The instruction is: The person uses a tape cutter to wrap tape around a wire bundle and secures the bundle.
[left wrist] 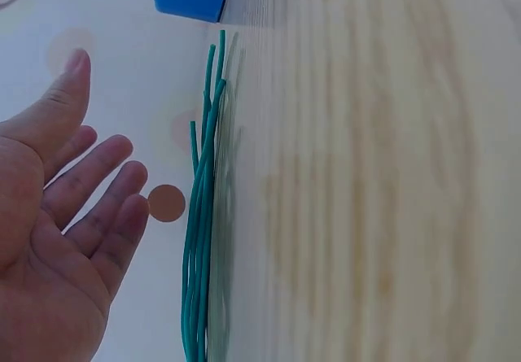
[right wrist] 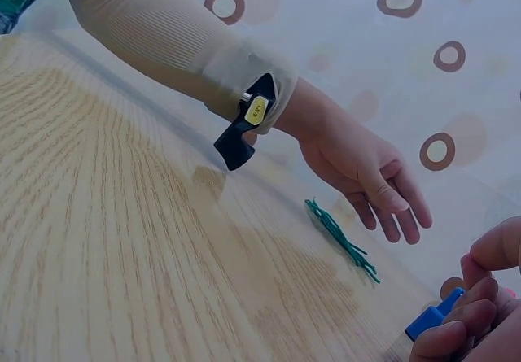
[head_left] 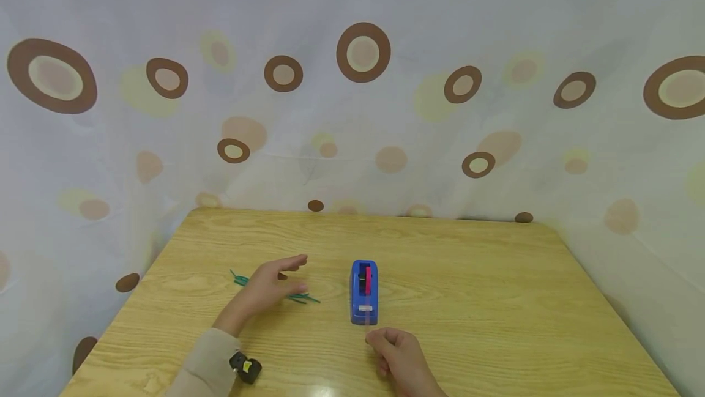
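Observation:
A blue tape dispenser (head_left: 355, 293) with a pink tape roll (head_left: 368, 281) stands near the middle of the table. From its front end a thin pinkish strip of tape (head_left: 367, 320) runs to my right hand (head_left: 404, 357), which pinches its end between thumb and forefinger. To the left, my left hand (head_left: 270, 287) hovers over a bundle of thin green strands (left wrist: 199, 240), fingers apart and nothing in them. In the right wrist view the green bundle (right wrist: 342, 240) lies on the wood below that hand.
The wooden table (head_left: 484, 299) has a light, grained top. A patterned curtain (head_left: 418, 109) hangs along its back and sides. A black band (head_left: 246, 367) with a yellow label is strapped on the left wrist.

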`<state>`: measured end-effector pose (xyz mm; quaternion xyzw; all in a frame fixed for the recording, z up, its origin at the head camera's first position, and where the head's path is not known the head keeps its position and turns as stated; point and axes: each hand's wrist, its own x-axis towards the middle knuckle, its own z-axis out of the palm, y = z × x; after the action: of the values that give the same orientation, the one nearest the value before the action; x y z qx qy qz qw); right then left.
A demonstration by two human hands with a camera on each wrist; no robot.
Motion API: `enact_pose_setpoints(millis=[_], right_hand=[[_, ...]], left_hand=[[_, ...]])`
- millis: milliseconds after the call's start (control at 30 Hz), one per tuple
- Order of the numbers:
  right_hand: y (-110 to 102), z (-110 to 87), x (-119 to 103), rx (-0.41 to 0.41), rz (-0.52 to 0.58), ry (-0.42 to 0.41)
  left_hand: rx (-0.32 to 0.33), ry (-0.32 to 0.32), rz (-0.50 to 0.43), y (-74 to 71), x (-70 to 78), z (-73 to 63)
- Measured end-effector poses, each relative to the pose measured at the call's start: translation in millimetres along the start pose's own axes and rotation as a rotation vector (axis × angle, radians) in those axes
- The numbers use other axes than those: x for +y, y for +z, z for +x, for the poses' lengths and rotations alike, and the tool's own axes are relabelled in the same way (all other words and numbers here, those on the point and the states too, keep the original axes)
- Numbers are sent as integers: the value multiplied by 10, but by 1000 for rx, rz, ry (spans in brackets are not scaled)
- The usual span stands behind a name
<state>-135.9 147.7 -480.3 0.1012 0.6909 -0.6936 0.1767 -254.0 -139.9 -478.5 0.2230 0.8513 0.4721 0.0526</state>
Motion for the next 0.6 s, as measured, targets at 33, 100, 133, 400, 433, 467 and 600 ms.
enact_pose_setpoints(millis=[33, 100, 133, 400, 433, 467, 600], right_hand=[[-1, -1, -3, 2, -5, 5], [0, -4, -9, 7, -18, 18], [-1, -4, -14, 7, -25, 24], [-7, -8, -14, 5, -38, 35], [-9, -9, -14, 6, -36, 35], [-11, -9, -13, 6, -35, 35], [-15, -7, -8, 5, -23, 34]], left_hand=[[-1, 3, 5, -7, -10, -3], [-2, 11, 12, -19, -27, -12], [-1, 14, 17, -26, -31, -15], [12, -11, 51, -84, -33, -56], [15, -17, 58, -92, -39, -60], [18, -17, 68, -102, -44, -67], [28, -20, 90, -142, -85, -88]])
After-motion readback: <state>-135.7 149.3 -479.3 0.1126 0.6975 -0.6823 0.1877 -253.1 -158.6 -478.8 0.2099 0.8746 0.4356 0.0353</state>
